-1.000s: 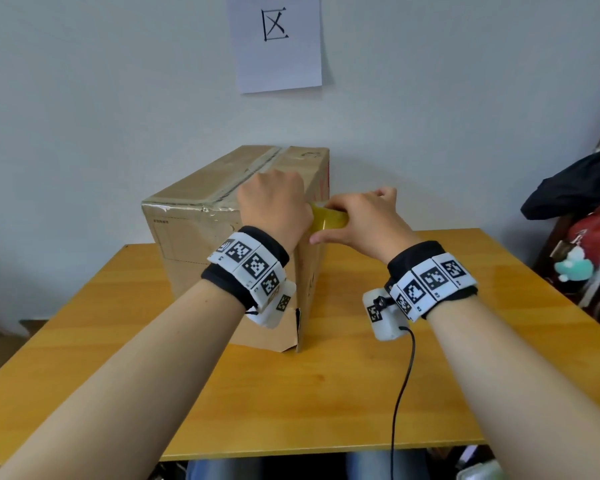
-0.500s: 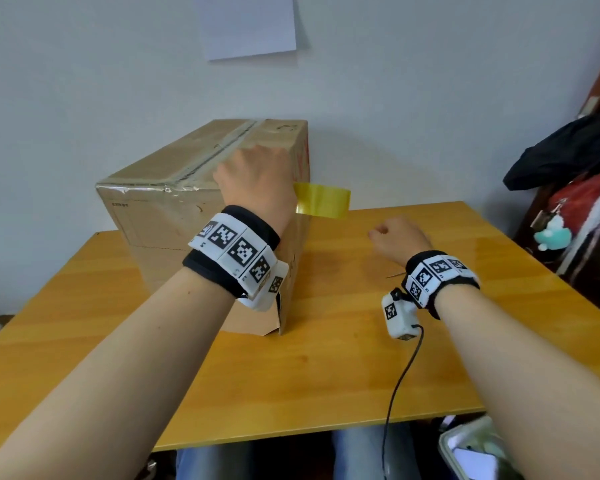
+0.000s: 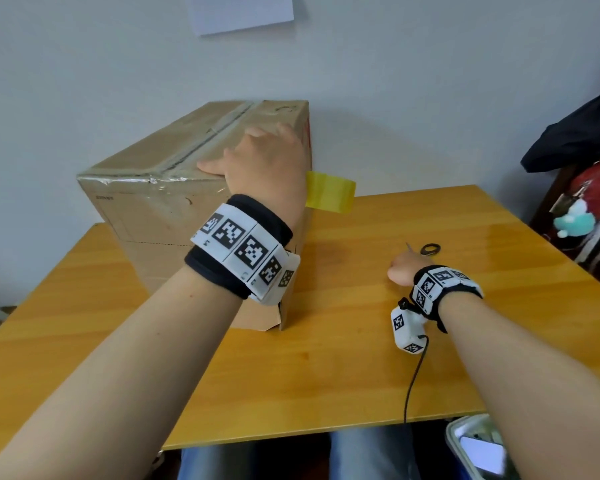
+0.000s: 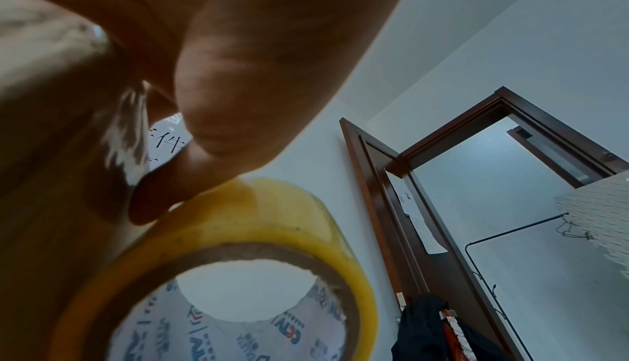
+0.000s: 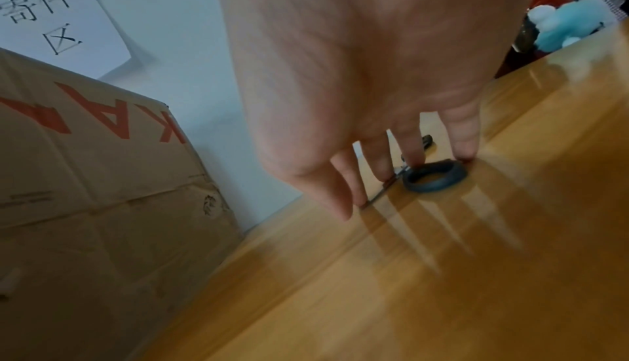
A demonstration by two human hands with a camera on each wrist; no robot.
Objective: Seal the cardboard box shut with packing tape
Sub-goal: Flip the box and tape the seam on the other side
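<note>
A brown cardboard box (image 3: pixel 160 209) stands on the wooden table (image 3: pixel 326 375), its top flaps closed along a taped seam. My left hand (image 3: pixel 257 161) lies flat on the box top by its right edge. A yellow tape roll (image 3: pixel 329 192) sticks out at the box's right side just below that hand. In the left wrist view my thumb tip touches the tape roll (image 4: pixel 238 232). My right hand (image 3: pixel 404 268) is down on the table to the right. Its straight fingers (image 5: pixel 459 138) touch black-handled scissors (image 5: pixel 434 176) lying there.
A dark jacket (image 3: pixel 575 140), red bag and teal plush toy (image 3: pixel 574 223) sit past the table's right edge. A container with a phone (image 3: pixel 478 448) is below the front right corner. A black cable (image 3: pixel 413 382) trails from my right wrist.
My right hand let go of the tape roll and dropped right onto the table, reaching the scissors. My left hand stayed on the box, with the roll left at the box's side.
</note>
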